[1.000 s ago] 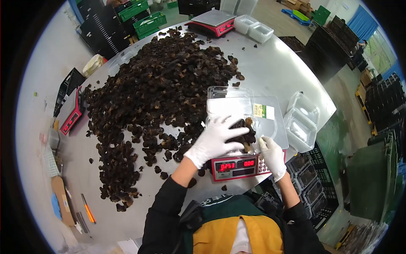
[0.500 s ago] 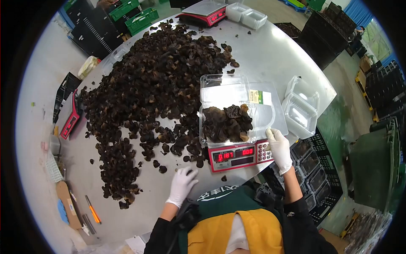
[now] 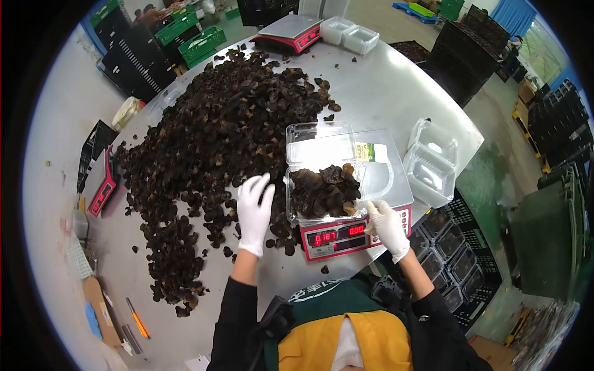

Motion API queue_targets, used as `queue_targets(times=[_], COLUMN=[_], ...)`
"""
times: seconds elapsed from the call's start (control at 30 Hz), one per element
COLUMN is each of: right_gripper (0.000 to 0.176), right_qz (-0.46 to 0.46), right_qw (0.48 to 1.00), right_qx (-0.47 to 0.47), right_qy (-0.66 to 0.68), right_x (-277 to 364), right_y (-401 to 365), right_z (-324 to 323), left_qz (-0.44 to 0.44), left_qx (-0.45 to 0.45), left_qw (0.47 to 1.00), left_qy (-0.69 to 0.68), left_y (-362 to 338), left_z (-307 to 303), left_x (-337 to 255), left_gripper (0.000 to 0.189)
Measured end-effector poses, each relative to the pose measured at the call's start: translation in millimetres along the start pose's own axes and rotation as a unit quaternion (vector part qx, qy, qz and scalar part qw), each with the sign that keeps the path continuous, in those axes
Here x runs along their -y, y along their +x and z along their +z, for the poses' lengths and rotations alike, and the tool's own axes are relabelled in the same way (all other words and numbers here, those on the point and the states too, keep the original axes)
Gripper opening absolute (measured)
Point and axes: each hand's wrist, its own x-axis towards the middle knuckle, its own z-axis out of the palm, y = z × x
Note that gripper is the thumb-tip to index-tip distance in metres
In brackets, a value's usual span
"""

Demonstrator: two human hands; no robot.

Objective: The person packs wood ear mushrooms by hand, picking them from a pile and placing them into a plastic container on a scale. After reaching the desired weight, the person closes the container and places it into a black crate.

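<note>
- On the worktop (image 3: 396, 86), right ahead of you, here's the clear container (image 3: 289, 199), sitting on the red-sided scale (image 3: 385, 179), loaded with dark, frilly pieces (image 3: 325, 190), its lid (image 3: 318, 131) folded open away from you!
- The scale's display (image 3: 337, 238) glows 0.187 and 0.00.
- Your right hand (image 3: 388, 230) is at the container's near right corner; whether that grip is clenched, you can't tell from here.
- Your left hand (image 3: 255, 210) hovers just left of the container, grip released, fingers spread, nothing held!
- A green-and-white label (image 3: 371, 153) lies beyond the pieces, beside the lid.
- Out left, the huge dark pile (image 3: 216, 130) sprawls wide.
- Over right, nested clear tubs (image 3: 433, 164) sit beside the scale.
- Lower right, a black crate (image 3: 484, 263) holds filled containers (image 3: 455, 253).
</note>
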Motion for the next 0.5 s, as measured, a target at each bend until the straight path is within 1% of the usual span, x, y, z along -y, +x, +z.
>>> queue_targets(times=[0.03, 0.07, 0.1, 0.13, 0.2, 0.23, 0.27, 0.33, 0.37, 0.4, 0.47, 0.5], right_gripper=[0.034, 0.033, 0.031, 0.031, 0.026, 0.03, 0.03, 0.036, 0.042, 0.042, 0.03, 0.027], right_qz=[0.009, 0.018, 0.033, 0.03, 0.012, 0.004, 0.002, -0.021, 0.032, 0.032, 0.02, 0.009], right_qw=[1.0, 0.999, 0.995, 0.995, 0.991, 0.991, 0.991, 0.96, 0.943, 0.942, 0.955, 0.968], right_qx=[0.013, 0.027, 0.05, 0.047, 0.038, 0.05, 0.045, 0.05, 0.073, 0.071, 0.096, 0.089], right_qy=[0.021, 0.042, 0.078, 0.08, 0.13, 0.124, 0.126, 0.274, 0.323, 0.325, 0.28, 0.234], right_x=[-2.1, -2.8, 0.6, -0.5, -10.3, -13.7, -16.7, -21.6, -20.1, -17.8, -14.2, -9.0], right_y=[4.2, 7.7, 8.9, 10.9, 14.3, 15.1, 15.1, 13.9, 11.2, 9.4, 4.9, 2.2], right_z=[4.6, 8.4, 9.6, 11.1, 14.6, 12.8, 11.3, 8.6, 3.7, 2.2, -0.2, 3.3], left_qz=[-0.125, -0.129, -0.187, -0.243, -0.291, -0.275, -0.243, -0.072, 0.07, 0.209, 0.2, 0.035], left_qx=[0.048, 0.072, 0.128, 0.183, 0.169, 0.12, 0.085, 0.121, 0.126, 0.124, 0.121, 0.164], left_qw=[0.987, 0.98, 0.957, 0.925, 0.864, 0.842, 0.82, 0.876, 0.939, 0.959, 0.972, 0.979], left_qy=[-0.09, -0.137, -0.183, -0.227, -0.376, -0.449, -0.512, -0.462, -0.312, -0.148, -0.005, -0.114], left_y=[22.6, 40.0, 57.2, 71.3, 87.3, 86.5, 83.8, 68.1, 55.5, 41.1, 8.3, -8.5], left_z=[5.8, 20.9, 36.4, 48.9, 61.0, 58.4, 53.4, 30.8, 14.4, -0.9, -21.8, -20.6], left_x=[-11.3, -3.6, 3.4, 6.8, 2.5, -3.4, -8.3, -4.7, -0.2, 0.3, -25.9, -31.7], left_gripper=[0.026, 0.032, 0.039, 0.046, 0.055, 0.055, 0.051, 0.048, 0.044, 0.04, 0.035, 0.038])
